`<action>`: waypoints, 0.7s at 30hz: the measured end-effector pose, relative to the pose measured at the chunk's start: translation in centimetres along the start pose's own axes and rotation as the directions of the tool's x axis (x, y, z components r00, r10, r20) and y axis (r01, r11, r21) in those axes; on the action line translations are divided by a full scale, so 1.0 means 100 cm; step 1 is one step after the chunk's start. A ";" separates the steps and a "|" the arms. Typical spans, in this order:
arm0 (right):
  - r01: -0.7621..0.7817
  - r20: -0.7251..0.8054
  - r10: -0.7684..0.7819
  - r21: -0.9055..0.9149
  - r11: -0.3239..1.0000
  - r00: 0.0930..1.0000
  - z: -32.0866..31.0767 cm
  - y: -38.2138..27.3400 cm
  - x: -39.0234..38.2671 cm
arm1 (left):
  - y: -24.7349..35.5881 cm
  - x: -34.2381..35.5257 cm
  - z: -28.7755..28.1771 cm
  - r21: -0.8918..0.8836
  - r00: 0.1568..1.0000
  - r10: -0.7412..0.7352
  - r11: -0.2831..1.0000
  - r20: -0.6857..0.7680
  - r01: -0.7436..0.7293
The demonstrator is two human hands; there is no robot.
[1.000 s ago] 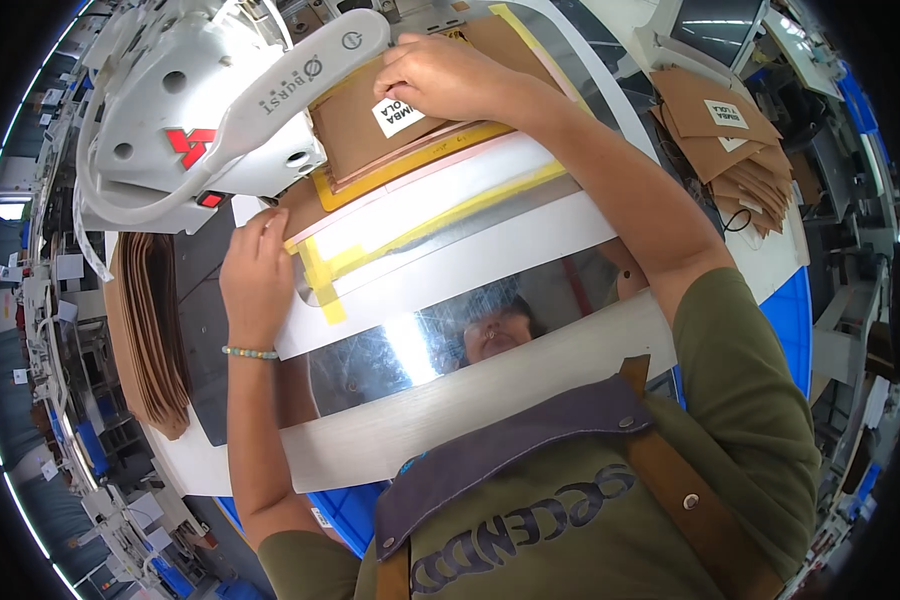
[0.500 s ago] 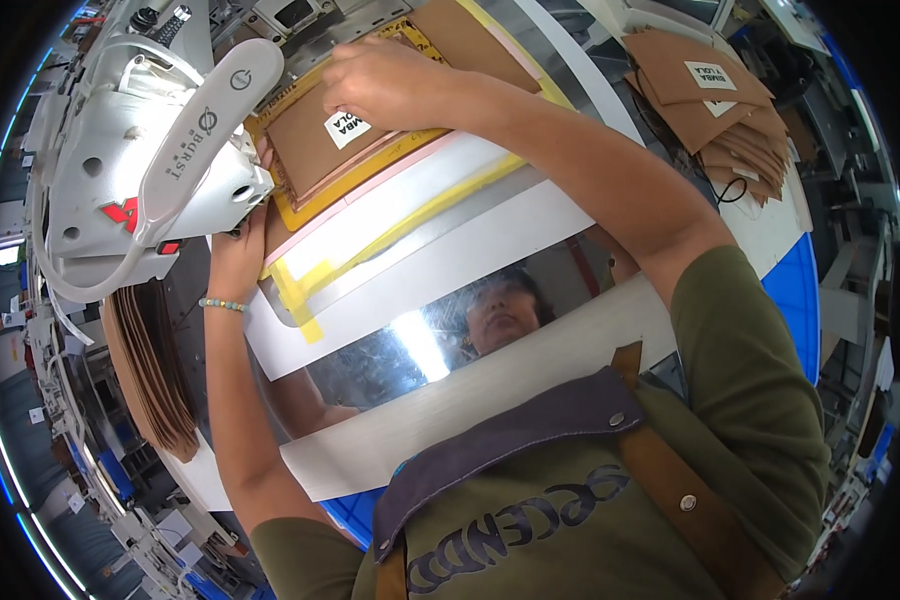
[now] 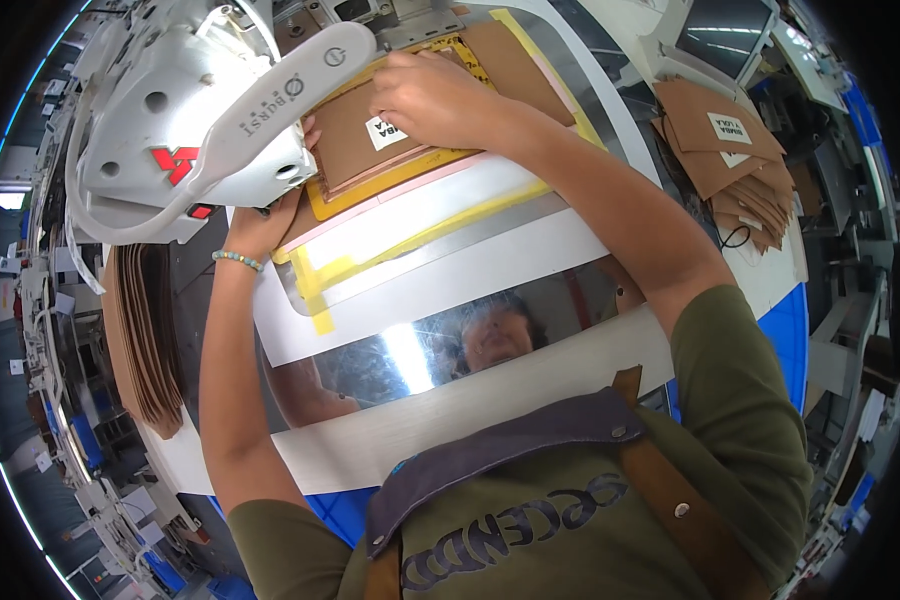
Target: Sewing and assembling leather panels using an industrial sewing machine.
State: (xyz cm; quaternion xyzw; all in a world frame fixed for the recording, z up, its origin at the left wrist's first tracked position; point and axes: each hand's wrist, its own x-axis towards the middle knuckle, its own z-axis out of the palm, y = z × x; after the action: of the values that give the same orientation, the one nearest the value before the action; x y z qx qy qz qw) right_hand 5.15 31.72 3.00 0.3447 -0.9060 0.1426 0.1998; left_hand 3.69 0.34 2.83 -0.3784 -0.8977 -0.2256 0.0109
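Left hand [image 3: 260, 226] at near left; grip: cannot tell, white machine head [image 3: 210, 120] partly masks fingers. Beyond: brown panel [image 3: 348, 140] within yellow frame [image 3: 380, 188], long axis rising rightward. Right hand [image 3: 428, 95] over panel, fingers curled; pinch indeterminable.

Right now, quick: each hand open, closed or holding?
Left hand: mostly hidden behind the white machine head; grip cannot be told.
Right hand: fingers bent over the brown panel, partly covering its white label; whether it grips cannot be told.
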 end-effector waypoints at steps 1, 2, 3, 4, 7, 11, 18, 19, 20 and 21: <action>0.021 0.001 -0.021 -0.003 1.000 1.000 0.001 -0.001 0.000 | -0.003 -0.003 0.001 -0.077 1.000 -0.019 0.997 0.007 0.020; 0.045 -0.014 -0.044 0.079 0.996 0.999 0.003 -0.003 0.000 | -0.006 -0.005 0.003 -0.155 0.999 -0.037 0.987 0.014 0.039; 0.070 -0.029 -0.067 0.161 0.984 0.997 0.005 -0.006 0.000 | -0.015 -0.008 0.006 -0.110 0.998 0.008 0.994 -0.061 -0.015; 0.099 -0.028 -0.096 0.162 0.982 0.995 0.008 -0.012 0.002 | -0.027 -0.016 0.009 -0.104 0.997 -0.010 0.995 -0.083 0.001; 0.104 0.118 -0.149 0.321 0.941 0.982 0.015 -0.028 -0.001 | -0.040 -0.028 0.018 -0.175 0.945 -0.325 0.933 -0.037 0.314; 0.138 0.113 -0.183 0.324 0.936 0.977 0.016 -0.040 0.001 | -0.034 -0.026 0.020 -0.248 0.950 -0.304 0.928 -0.077 0.277; 0.178 0.084 -0.209 0.286 0.941 0.974 0.019 -0.045 0.003 | -0.046 -0.028 0.020 -0.135 0.973 -0.210 0.971 -0.093 0.197; 0.156 0.094 -0.189 0.285 0.946 0.977 0.018 -0.042 0.001 | -0.043 -0.025 0.020 -0.141 0.974 -0.206 0.971 -0.092 0.192; 0.149 0.099 -0.183 0.280 0.948 0.978 0.018 -0.039 -0.002 | -0.039 -0.022 0.020 -0.116 0.973 -0.219 0.971 -0.068 0.211; 0.159 0.091 -0.189 0.263 0.951 0.978 0.018 -0.036 -0.006 | -0.036 -0.018 0.020 -0.090 0.972 -0.232 0.970 -0.043 0.227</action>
State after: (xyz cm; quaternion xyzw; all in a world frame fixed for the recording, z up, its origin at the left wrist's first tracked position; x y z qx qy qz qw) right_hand 7.56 28.77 1.57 0.4537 -0.8563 0.2194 0.1130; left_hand 2.82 -2.19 -0.75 -0.2660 -0.9245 -0.2729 -0.0073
